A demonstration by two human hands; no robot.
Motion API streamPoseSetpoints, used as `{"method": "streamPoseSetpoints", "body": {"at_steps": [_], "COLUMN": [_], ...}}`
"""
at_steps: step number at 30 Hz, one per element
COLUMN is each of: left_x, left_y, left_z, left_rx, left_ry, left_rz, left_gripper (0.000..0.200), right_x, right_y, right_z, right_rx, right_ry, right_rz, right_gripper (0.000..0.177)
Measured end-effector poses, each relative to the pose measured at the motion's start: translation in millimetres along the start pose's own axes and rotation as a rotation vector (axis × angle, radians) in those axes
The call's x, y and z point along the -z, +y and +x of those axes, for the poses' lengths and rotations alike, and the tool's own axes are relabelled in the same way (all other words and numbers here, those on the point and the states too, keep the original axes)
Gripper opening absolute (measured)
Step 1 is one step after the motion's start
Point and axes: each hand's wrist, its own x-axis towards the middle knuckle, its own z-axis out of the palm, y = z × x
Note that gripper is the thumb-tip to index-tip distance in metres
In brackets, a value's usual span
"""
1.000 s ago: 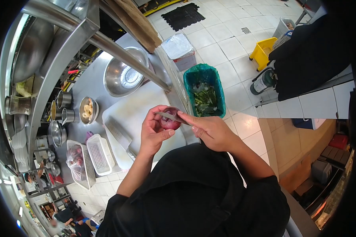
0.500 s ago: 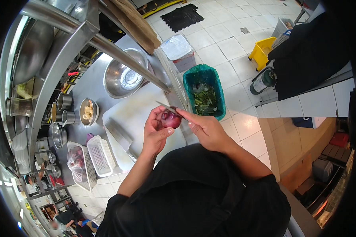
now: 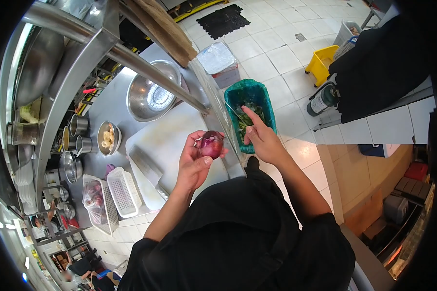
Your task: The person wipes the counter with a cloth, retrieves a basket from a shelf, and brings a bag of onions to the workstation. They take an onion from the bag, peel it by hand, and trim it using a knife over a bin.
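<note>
My left hand (image 3: 193, 164) holds a red onion (image 3: 212, 145) above the white cutting board (image 3: 172, 127), its fingers curled round it. Part of the onion's skin looks shiny and purple. Over the green-lined bin (image 3: 272, 109), my right hand (image 3: 267, 141) grips a small knife (image 3: 234, 113). The thin blade points up and to the left; the handle is hidden in the fingers. Green trimmings lie in the bin. A wide-bladed kitchen knife (image 3: 144, 165) rests on the board, to the left of my left hand.
A steel colander (image 3: 140, 99) and a bowl of pale peeled pieces (image 3: 105, 145) stand on the steel table. Near its edge are an empty white basket (image 3: 124, 191) and another basket with bagged onions (image 3: 96, 203). A metal shelf post (image 3: 155, 75) crosses above the table.
My right hand has moved away from the onion with the small knife, rightward and over the bin. My left hand keeps the onion in nearly the same place.
</note>
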Motion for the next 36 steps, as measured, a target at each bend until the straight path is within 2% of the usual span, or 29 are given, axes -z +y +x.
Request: {"method": "streamPoseSetpoints", "body": {"at_steps": [7, 9, 12, 14, 16, 22, 24, 34, 36], "left_x": [2.4, 7.3, 5.1, 4.2, 4.1, 10.4, 8.0, 4.4, 1.1], "left_y": [0.2, 0.2, 1.3, 0.6, -1.3, -12.0, -11.2, -9.3, -8.2], "left_z": [1.5, 1.6, 2.8, 3.1, 3.9, 6.4, 4.9, 1.7, 0.9], "left_rx": [0.006, 0.084, 0.096, 0.086, 0.078, -0.008, -0.005, 0.004, -0.008], "left_ry": [0.007, -0.051, -0.065, -0.057, -0.050, -0.116, -0.021, -0.045, -0.020], "left_rz": [-0.093, -0.296, -0.372, -0.373, -0.374, -0.290, -0.251, -0.195, -0.160], "left_gripper": [0.057, 0.056, 0.056, 0.055, 0.054, 0.051, 0.053, 0.053, 0.052], "right_x": [-10.1, -9.2, -6.0, -6.0, -8.2, -12.7, -15.1, -22.3, -22.8], "right_y": [18.0, 18.8, 8.9, -0.3, -6.9, -43.4, -48.0, -44.4, -41.8], "right_z": [10.7, 11.8, 9.1, 4.3, -1.1, -17.9, -19.8, -15.2, -14.8], "right_rx": [0.154, 0.162, 0.131, 0.092, 0.233, 0.336, 0.365, 0.495, 0.442], "right_ry": [0.121, 0.102, 0.063, 0.040, 0.002, -0.126, -0.126, -0.030, -0.035], "right_rz": [-0.112, -0.132, -0.144, -0.135, -0.091, -0.070, -0.067, -0.047, -0.019], "right_gripper": [0.038, 0.038, 0.039, 0.039, 0.043, 0.042, 0.042, 0.034, 0.033]}}
